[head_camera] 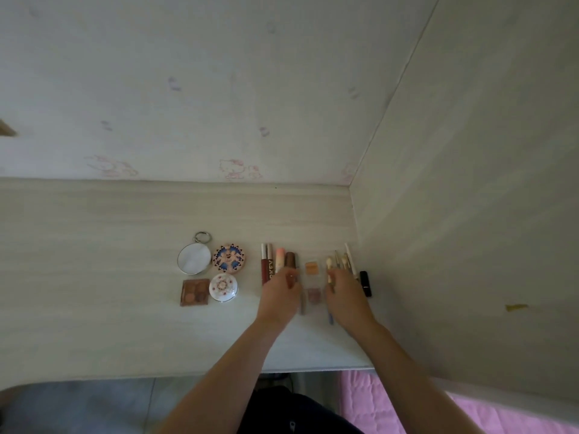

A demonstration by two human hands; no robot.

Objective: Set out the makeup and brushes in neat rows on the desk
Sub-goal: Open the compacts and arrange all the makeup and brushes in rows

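Brushes (341,261) lie in a tight row near the desk's (94,245) right corner, tubes (275,261) left of them. Judged light, stiff and prone to rolling; take each mid-handle. Right hand (344,292) reaches palm-down over the brushes, left hand (282,292) over the tubes; neither grip can be told through blur
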